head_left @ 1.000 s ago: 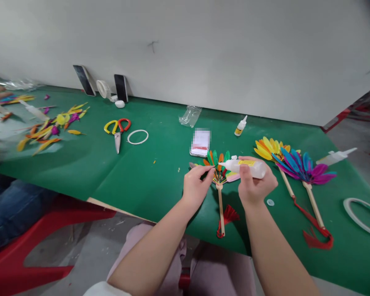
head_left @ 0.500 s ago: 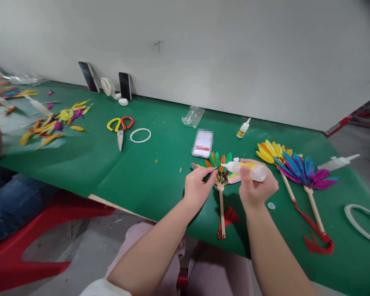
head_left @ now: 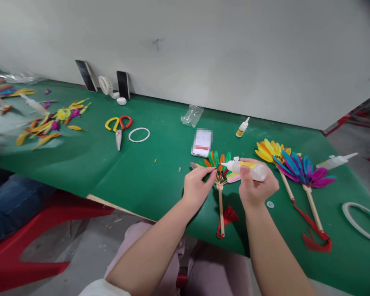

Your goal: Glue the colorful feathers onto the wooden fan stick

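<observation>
Barely shifted, the left hand (head_left: 197,185) grips a mostly hidden dark sliver (head_left: 217,167), the right hand (head_left: 256,185) a bottle (head_left: 258,172).

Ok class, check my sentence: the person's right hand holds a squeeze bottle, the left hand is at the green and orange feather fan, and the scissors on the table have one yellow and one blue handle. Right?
Not quite: the scissors have one yellow and one red handle, as the head view shows. The rest stands.

The green-and-orange feather fan (head_left: 220,174) lies, apparently flat, handle toward the wearer.
</observation>
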The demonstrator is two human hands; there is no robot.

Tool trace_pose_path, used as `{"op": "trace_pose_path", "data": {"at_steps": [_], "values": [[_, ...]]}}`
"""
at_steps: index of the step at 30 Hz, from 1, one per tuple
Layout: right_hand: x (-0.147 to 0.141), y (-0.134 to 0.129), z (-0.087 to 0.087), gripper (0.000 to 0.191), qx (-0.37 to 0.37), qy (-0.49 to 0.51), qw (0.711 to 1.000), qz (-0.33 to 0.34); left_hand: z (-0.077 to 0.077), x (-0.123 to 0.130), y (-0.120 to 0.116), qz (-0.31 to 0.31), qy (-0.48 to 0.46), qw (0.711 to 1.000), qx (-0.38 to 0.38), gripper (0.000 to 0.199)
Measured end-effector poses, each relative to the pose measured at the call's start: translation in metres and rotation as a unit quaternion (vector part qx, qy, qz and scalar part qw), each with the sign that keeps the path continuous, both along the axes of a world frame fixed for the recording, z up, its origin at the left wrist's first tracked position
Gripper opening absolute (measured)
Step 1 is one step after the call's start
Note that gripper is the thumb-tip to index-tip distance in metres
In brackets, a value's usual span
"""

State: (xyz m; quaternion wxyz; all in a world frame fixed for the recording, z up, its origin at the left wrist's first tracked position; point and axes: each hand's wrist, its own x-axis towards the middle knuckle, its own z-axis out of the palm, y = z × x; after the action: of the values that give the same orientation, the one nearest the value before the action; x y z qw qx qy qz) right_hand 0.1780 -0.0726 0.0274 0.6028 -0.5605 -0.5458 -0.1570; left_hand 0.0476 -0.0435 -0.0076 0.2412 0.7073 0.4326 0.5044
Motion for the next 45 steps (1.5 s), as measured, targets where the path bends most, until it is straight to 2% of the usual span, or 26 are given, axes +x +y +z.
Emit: {"op": "trace_pose_path", "data": {"at_steps": [4,14,22,36,41,45], "values": [[0.0,-0.0003,0.0002,0.012,-0.002,0.02,1.0,-0.01,0.0002,-0.0004,0.0004,-0.001,0.0,1.0,-0.002,0.013],[-0.0008,0.0024,-0.0004,0.013,0.045,-0.08,0.996,0.006,0.0002,0.0,0.0007,0.002,0.0,1.0,0.003,0.012],[-0.003,0.0027,-0.004,0.017,0.056,-0.111,0.992,-0.008,-0.0007,0.0007,0.0008,0.007,0.003,1.0,0.012,0.012],[-0.006,0.0001,-0.0038,0.022,0.001,-0.071,0.997,-0.034,0.0008,0.0002,0.0002,0.005,0.006,1.0,-0.003,0.014],[-0.0034,0.001,-0.0037,0.024,0.018,-0.094,0.995,-0.022,0.0009,0.0,0.0,0.006,0.012,1.0,-0.004,0.013],[-0.0073,-0.0006,-0.0012,0.023,0.011,0.004,0.999,-0.029,0.0008,0.0,0.0001,0.006,0.008,1.0,-0.002,0.013]]}}
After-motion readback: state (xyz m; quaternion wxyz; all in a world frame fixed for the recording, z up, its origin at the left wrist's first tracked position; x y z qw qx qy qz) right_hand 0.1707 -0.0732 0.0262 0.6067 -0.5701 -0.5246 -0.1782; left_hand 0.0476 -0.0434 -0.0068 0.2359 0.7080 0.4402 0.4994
